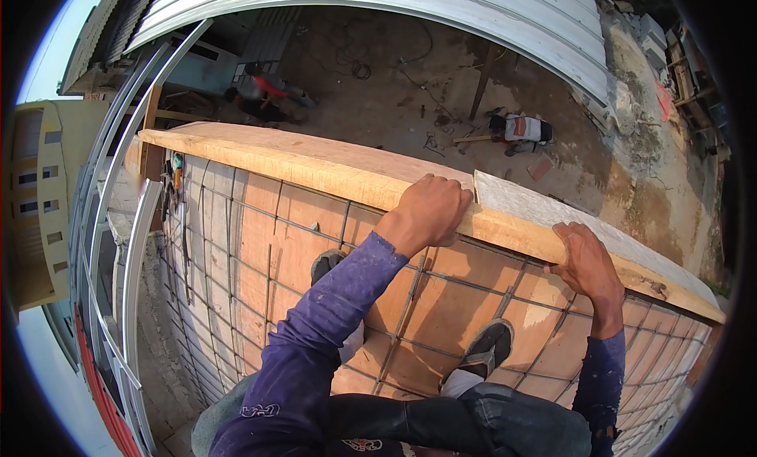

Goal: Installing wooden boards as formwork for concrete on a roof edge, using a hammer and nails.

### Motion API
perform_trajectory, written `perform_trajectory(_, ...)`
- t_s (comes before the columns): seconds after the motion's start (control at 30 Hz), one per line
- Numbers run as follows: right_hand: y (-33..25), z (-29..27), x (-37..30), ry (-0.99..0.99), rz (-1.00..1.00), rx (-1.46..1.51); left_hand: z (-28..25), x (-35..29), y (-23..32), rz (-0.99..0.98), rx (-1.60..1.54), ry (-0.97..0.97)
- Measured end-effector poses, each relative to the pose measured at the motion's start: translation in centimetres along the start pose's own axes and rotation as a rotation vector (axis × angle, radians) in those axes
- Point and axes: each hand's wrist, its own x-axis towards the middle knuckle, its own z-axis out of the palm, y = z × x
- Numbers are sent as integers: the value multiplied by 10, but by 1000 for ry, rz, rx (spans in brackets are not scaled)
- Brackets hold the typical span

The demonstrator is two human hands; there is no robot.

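Observation:
A long timber board [315,171] stands on edge along the far side of a plywood deck [256,195]. My left hand [432,212] is closed over its top, near the middle. Farther right, my right hand [587,261] grips the same board, fingers over the far side and the thumb curled on the near face. Parts of the fingers on the far side are hidden. Right beside my left hand, a greyish panel [544,201] begins behind the board, its end against a reddish panel [355,152]. A grid of steel rebar [410,299] lies over the plywood below my hands.
My dark shoe [489,345] stands among the rebar. Hand tools [177,171] hang at the deck's left corner, by metal channels [142,252]. Beyond the board is a drop to dirt ground [378,70], with a person [268,88] and another person [524,130] there. Corrugated roofing [410,7] spans above.

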Motion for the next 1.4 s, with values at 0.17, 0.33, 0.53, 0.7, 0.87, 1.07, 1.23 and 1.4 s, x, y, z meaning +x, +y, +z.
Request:
perform_trajectory(0.17, 0, -2, -1, -6, 15, 4, -4, 2, 2, -13, 2, -32)
perform_trajectory(0.33, -4, 3, 4, 80, -77, -10, -4, -2, -5, -14, 10, -51)
perform_trajectory(0.53, 6, 6, -5, 69, -49, -57, -1, 3, 5, 17, 12, 31)
perform_trajectory(0.7, 2, 8, 0, 81, -57, -47, 6, -1, -2, 11, 25, 31)
perform_trajectory(0.87, 8, 12, -2, 126, -92, -57, 3, 0, 0, 5, -3, 55)
perform_trajectory(1.07, 9, 11, -1, 93, -75, -32, 2, 2, -1, 13, 3, 41)
perform_trajectory(1.23, 8, 8, 0, 96, -73, -45, 4, 3, -3, -3, 1, 43)
perform_trajectory(1.4, 5, 4, -1, 77, -42, -34, 1, 3, 1, -11, -3, 18)
